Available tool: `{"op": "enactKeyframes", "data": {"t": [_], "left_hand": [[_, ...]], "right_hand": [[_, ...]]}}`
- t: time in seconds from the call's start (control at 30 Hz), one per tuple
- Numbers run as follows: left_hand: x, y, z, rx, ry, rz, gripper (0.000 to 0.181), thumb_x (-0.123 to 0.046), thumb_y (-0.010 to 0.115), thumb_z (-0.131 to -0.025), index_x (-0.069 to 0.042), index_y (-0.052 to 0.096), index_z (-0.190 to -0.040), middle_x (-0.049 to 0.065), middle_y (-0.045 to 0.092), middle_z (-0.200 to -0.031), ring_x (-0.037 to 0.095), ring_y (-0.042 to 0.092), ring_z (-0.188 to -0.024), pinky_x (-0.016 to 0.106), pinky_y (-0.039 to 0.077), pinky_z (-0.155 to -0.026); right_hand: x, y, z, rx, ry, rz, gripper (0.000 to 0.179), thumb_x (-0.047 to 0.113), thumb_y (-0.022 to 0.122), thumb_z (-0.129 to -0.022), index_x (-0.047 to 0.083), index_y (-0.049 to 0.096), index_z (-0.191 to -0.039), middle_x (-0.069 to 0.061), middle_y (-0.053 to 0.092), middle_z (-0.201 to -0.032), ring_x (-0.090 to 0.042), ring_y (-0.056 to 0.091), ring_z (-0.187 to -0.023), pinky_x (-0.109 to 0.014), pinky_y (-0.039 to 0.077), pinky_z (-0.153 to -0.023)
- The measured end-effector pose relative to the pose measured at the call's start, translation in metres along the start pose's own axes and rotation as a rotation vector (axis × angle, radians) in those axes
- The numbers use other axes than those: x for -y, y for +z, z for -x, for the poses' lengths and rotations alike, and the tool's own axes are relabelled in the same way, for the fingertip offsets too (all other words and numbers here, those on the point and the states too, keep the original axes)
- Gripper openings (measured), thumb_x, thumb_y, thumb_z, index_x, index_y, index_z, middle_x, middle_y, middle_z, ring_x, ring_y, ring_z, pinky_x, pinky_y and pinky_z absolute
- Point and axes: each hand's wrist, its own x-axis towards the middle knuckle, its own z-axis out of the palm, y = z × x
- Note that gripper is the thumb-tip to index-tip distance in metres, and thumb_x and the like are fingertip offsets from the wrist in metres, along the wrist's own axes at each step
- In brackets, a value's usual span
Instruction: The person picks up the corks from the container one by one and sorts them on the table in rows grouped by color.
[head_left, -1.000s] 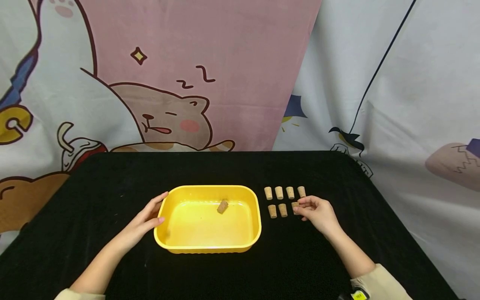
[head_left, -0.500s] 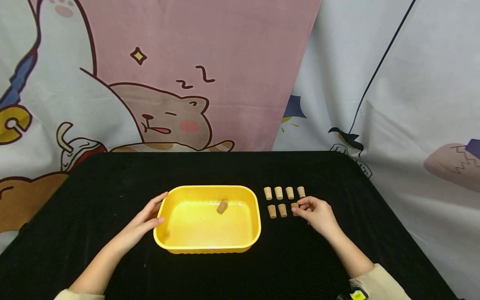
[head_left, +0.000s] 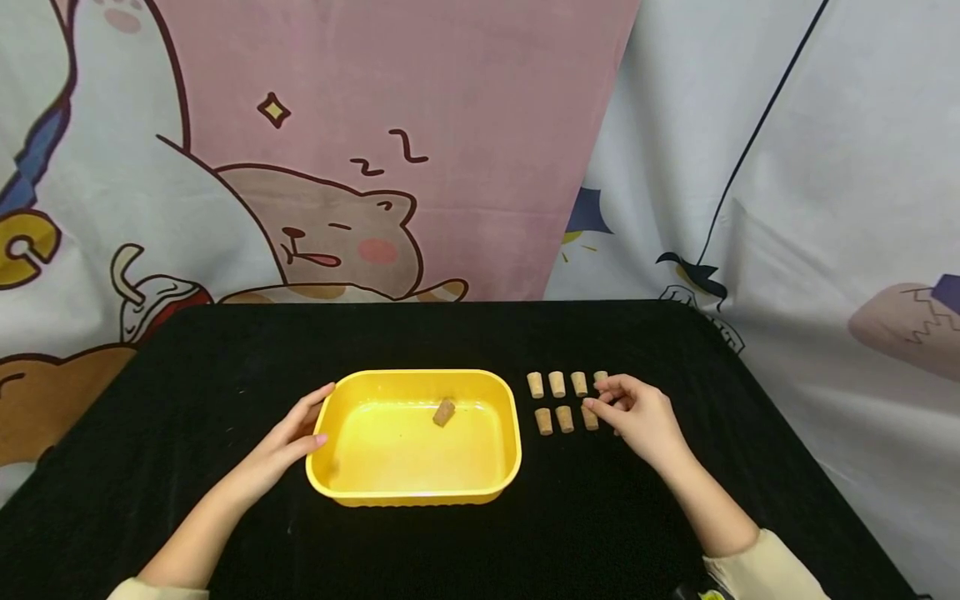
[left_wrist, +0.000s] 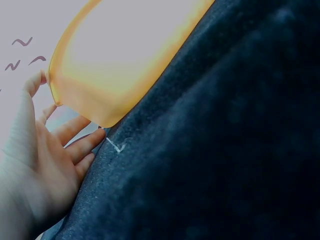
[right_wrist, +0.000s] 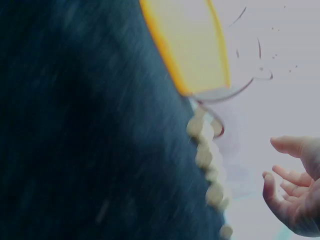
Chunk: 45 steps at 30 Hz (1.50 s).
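Observation:
A yellow plastic tub sits mid-table with one brown cork lying inside it. My left hand rests at the tub's left end, thumb on the rim and fingers extended along the outside wall, as the left wrist view also shows. To the right of the tub, several tan corks stand in two rows, including a front cork and a back cork. My right hand hovers at the right end of these rows, partly covering the last back cork. Thumb and fingers are apart, holding nothing.
Black cloth covers the table. Behind its far edge hangs a cartoon-printed curtain. The gap between the tub's right rim and the corks is narrow.
My right hand has risen off the rightmost front cork and shifted slightly back toward the rear row, its fingers spreading. The left hand and tub have stayed in place.

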Motion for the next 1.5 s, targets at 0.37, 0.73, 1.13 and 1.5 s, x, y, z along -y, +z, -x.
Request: {"op": "enactKeyframes", "data": {"t": [0.37, 0.73, 1.13, 1.5], "left_hand": [[0.001, -0.001, 0.0, 0.007, 0.008, 0.012, 0.059, -0.009, 0.043, -0.099, -0.007, 0.016, -0.151, 0.031, 0.031, -0.145, 0.025, 0.051, -0.117, 0.028, 0.048, -0.088], [0.001, -0.001, 0.0, -0.002, -0.014, -0.011, 0.059, -0.012, 0.044, -0.1, -0.008, 0.016, -0.151, 0.03, 0.033, -0.144, 0.041, 0.048, -0.116, 0.03, 0.048, -0.086], [0.001, -0.002, -0.001, 0.008, 0.004, 0.001, 0.059, -0.01, 0.043, -0.099, -0.006, 0.016, -0.151, 0.031, 0.032, -0.144, 0.032, 0.051, -0.116, 0.03, 0.048, -0.087], [0.001, -0.001, -0.001, 0.001, -0.011, -0.004, 0.059, -0.011, 0.044, -0.099, -0.008, 0.017, -0.151, 0.031, 0.033, -0.143, 0.048, 0.044, -0.119, 0.03, 0.047, -0.087]], "right_hand": [[0.067, 0.013, 0.002, 0.005, -0.152, -0.08, 0.023, 0.018, 0.077, -0.082, 0.008, 0.068, -0.1, 0.001, 0.063, -0.083, -0.015, 0.056, -0.067, -0.026, 0.049, -0.054], [0.103, 0.045, -0.002, 0.114, -0.127, -0.133, 0.028, 0.016, 0.081, -0.076, 0.009, 0.067, -0.099, -0.005, 0.063, -0.087, -0.016, 0.056, -0.068, -0.027, 0.052, -0.056], [0.117, 0.085, -0.006, 0.191, -0.235, -0.082, 0.031, 0.018, 0.083, -0.074, 0.006, 0.069, -0.098, -0.005, 0.066, -0.093, -0.013, 0.059, -0.074, -0.024, 0.051, -0.064], [0.125, 0.109, -0.018, 0.311, -0.14, -0.073, 0.041, 0.015, 0.083, -0.074, 0.003, 0.067, -0.11, -0.007, 0.065, -0.109, -0.019, 0.061, -0.088, -0.028, 0.052, -0.073]]}}
